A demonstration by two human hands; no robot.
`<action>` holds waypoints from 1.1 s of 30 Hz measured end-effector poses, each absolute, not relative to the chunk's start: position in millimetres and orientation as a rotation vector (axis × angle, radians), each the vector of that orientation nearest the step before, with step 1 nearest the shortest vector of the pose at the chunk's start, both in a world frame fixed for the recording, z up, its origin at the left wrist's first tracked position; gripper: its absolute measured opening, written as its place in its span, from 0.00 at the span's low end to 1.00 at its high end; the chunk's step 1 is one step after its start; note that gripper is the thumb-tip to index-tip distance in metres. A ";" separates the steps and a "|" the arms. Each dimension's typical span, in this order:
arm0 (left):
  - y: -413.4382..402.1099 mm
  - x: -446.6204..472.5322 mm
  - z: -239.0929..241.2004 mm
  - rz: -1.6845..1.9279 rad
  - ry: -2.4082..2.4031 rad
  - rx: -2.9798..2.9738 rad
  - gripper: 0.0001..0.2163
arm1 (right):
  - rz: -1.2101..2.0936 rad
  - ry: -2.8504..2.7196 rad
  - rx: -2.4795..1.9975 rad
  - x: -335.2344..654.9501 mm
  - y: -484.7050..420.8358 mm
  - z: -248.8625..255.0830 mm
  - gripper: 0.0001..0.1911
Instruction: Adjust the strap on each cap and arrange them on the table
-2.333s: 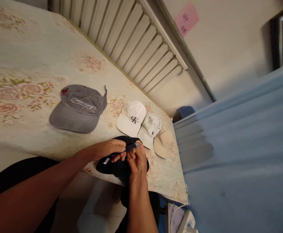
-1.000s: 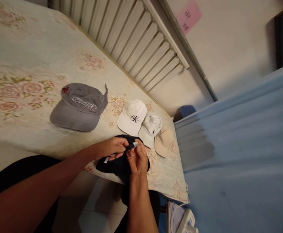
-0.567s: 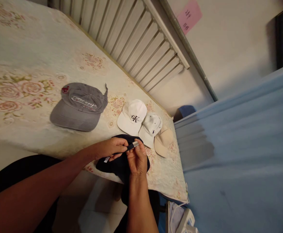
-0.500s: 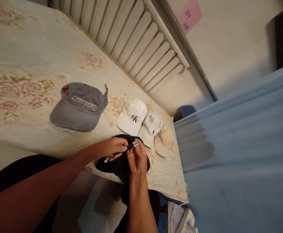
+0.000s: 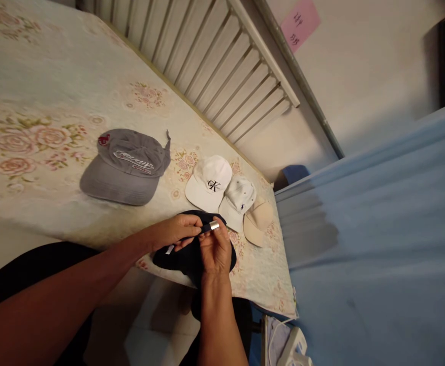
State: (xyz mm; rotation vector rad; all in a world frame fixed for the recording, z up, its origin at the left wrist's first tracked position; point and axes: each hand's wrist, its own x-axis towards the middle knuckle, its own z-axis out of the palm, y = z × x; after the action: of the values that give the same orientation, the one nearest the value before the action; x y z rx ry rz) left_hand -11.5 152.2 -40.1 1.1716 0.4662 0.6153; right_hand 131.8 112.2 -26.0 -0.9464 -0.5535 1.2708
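Note:
A black cap (image 5: pixel 188 256) lies at the near edge of the bed, partly hidden under both hands. My left hand (image 5: pixel 184 231) pinches the cap's dark strap (image 5: pixel 204 228). At the strap's other end, my right hand (image 5: pixel 217 249) grips the silver metal buckle (image 5: pixel 214 224) between thumb and fingers. A small white label (image 5: pixel 169 249) shows on the cap beside my left hand. Just beyond the hands sits a white cap with black letters (image 5: pixel 209 183). To its right are a white cap with a small dark emblem (image 5: pixel 238 202) and a beige cap (image 5: pixel 258 222).
A grey cap (image 5: pixel 127 168) lies to the left on the floral bedsheet (image 5: pixel 62 203). Metal bed rails (image 5: pixel 203 66) run along the far side, and a blue curtain (image 5: pixel 378 239) hangs at the right. A white device (image 5: pixel 294 348) sits low at the right.
Almost nothing differs. Both hands keep hold of the strap and buckle, with only a very slight shift in the buckle's tilt and the camera's view.

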 end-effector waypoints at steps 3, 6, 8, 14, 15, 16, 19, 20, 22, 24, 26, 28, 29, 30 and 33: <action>151.1 -12.3 -38.4 0.623 0.473 1.152 0.08 | 1.281 -0.554 -0.960 130.5 112.8 -25.5 0.13; 150.6 -12.6 -37.1 0.627 0.483 1.140 0.08 | 1.286 -0.596 -0.961 130.2 112.9 -25.2 0.12; 150.6 -12.4 -36.0 0.618 0.497 1.140 0.08 | 1.278 -0.628 -0.965 130.3 112.8 -24.9 0.10; 151.8 -10.9 -37.4 0.612 0.502 1.154 0.08 | 1.281 -0.636 -0.972 130.9 112.4 -24.9 0.11; 152.1 -10.4 -38.8 0.613 0.495 1.157 0.09 | 1.284 -0.633 -0.969 130.8 112.3 -25.1 0.11; 152.5 -9.8 -40.4 0.614 0.489 1.157 0.10 | 1.285 -0.634 -0.966 130.8 112.2 -25.2 0.11; 153.3 -8.4 -44.3 0.632 0.484 1.151 0.12 | 1.275 -0.654 -0.971 130.2 111.7 -25.1 0.11; 153.4 -8.1 -44.8 0.640 0.484 1.147 0.12 | 1.269 -0.662 -0.977 129.9 111.6 -24.9 0.11; 153.6 -8.0 -44.8 0.663 0.485 1.136 0.12 | 1.262 -0.674 -0.981 129.5 111.5 -24.2 0.11; 153.6 -8.4 -43.6 0.680 0.487 1.122 0.11 | 1.262 -0.677 -0.980 129.0 111.5 -23.8 0.12; 153.7 -8.9 -42.3 0.688 0.498 1.106 0.10 | 1.262 -0.669 -0.976 128.6 111.6 -24.1 0.12; 153.7 -9.0 -41.7 0.694 0.507 1.101 0.09 | 1.260 -0.656 -0.968 128.2 111.6 -24.9 0.13; 153.7 -8.9 -41.7 0.699 0.507 1.103 0.08 | 1.259 -0.651 -0.962 127.9 111.6 -25.3 0.13; 153.6 -8.7 -41.9 0.704 0.505 1.106 0.08 | 1.259 -0.647 -0.957 127.6 111.6 -25.7 0.13; 153.4 -7.9 -42.8 0.708 0.503 1.112 0.07 | 1.261 -0.632 -0.955 126.8 111.6 -25.7 0.13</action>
State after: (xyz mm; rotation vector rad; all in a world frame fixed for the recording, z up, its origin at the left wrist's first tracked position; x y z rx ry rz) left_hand -7.9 153.4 -42.8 1.1119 0.5027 0.7076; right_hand 126.8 111.6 -25.7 -0.9546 -0.6316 1.2606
